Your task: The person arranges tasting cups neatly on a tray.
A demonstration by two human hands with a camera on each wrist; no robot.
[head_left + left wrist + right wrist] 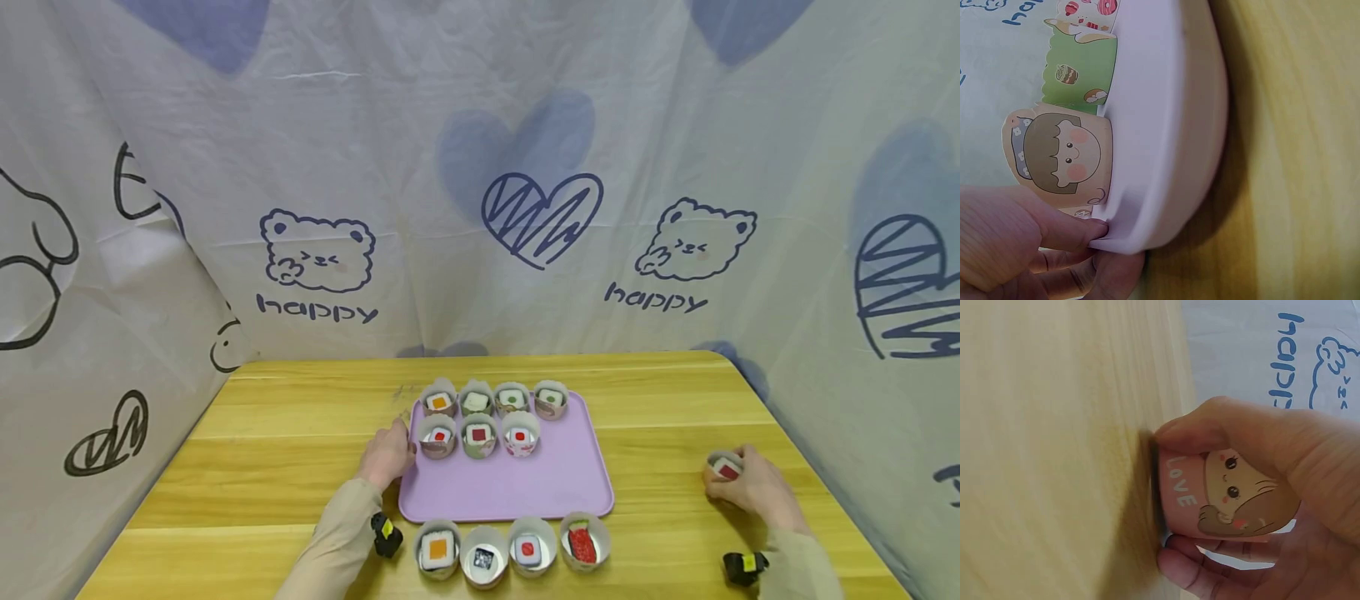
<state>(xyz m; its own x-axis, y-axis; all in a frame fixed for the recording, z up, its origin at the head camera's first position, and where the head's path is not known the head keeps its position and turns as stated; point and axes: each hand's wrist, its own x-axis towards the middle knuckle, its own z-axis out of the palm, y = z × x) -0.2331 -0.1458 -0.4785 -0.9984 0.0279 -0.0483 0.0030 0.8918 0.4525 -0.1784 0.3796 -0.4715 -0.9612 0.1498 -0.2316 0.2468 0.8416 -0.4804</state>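
My left hand pinches the left rim of the lilac tray, thumb on the inside and fingers outside, as the left wrist view shows. On the tray stand several paper cups with sushi-like pieces, in two rows at the back and left. Nearest this hand is a cup printed with a cartoon face. At the table's right side my right hand grips a pink paper cup marked LOVE, thumb and fingers around its wall. Inside that cup shows a white piece with a dark red top.
In front of the tray stand several more cups: one with an orange-topped piece, one with a black-and-white piece, one with a red-dotted piece and one with a red piece. A printed cloth hangs behind the wooden table.
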